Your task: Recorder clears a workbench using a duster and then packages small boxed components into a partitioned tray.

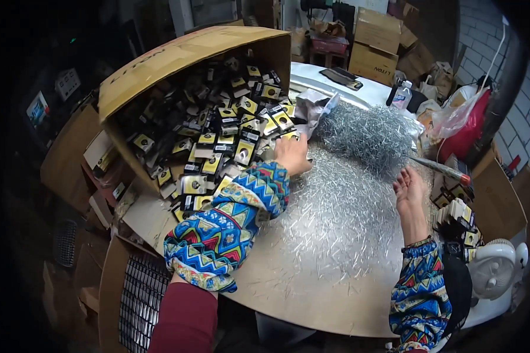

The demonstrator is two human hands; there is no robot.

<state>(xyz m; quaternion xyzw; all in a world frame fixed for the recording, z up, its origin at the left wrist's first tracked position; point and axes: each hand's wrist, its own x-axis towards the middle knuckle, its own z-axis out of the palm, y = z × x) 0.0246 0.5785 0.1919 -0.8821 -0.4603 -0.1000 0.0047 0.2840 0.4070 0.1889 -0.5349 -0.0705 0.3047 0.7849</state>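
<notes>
My left hand (pixel 292 155) reaches to the right edge of a heap of small cartons (pixel 229 138), black, yellow and white. Its fingers close on a small carton (pixel 290 135) at that edge. My right hand (pixel 410 189) is beside a mound of thin silvery metal pins (pixel 362 135), fingers curled inward; whether any pins lie in them is too small to tell. Loose pins (pixel 330 217) spread over the table between my hands. The cartons spill from a big cardboard box (pixel 188 50) lying on its side. Patterned sleeve covers are on both forearms.
A rod with a red end (pixel 450 170) sticks out right of the mound. A white fan (pixel 496 265) and stacked cartons (pixel 456 217) stand at right. Behind are a plastic bottle (pixel 402 95) and a dark flat pouch (pixel 342 78). A box of dark packs (pixel 140 300) sits lower left.
</notes>
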